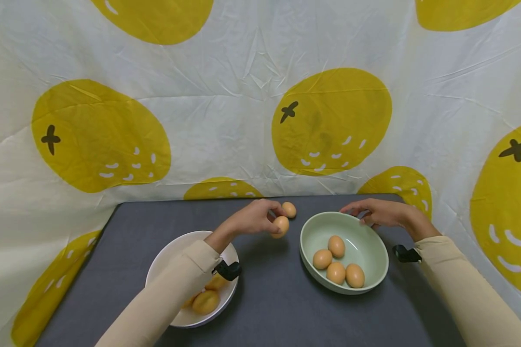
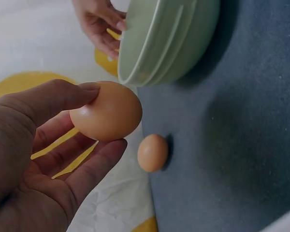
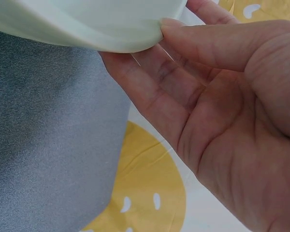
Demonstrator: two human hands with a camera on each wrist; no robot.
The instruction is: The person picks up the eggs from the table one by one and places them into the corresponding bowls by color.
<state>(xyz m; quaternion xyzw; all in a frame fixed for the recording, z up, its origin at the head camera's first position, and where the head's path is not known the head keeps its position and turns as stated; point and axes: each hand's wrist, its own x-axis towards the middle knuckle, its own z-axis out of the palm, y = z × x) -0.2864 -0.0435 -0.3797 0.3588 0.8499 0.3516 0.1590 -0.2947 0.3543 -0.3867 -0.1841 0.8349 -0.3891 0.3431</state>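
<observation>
A brown egg [image 2: 108, 112] is pinched between the thumb and fingers of my left hand [image 1: 257, 218], held above the table left of the green bowl. My right hand [image 1: 379, 212] grips the far right rim of that green bowl [image 1: 375, 241], thumb [image 3: 203, 43] on the inner side and fingers below. Inside the bowl several brown eggs [image 1: 336, 273] lie grouped toward the near side. One more egg [image 1: 289, 209] rests on the table just behind my left hand.
Under my left forearm stands a white bowl [image 1: 160, 260] holding several yellow-brown rounded things [image 1: 206, 302], partly hidden by the sleeve. The dark grey table [image 1: 126, 241] ends at a white cloth [image 1: 217, 130] with yellow fruit prints.
</observation>
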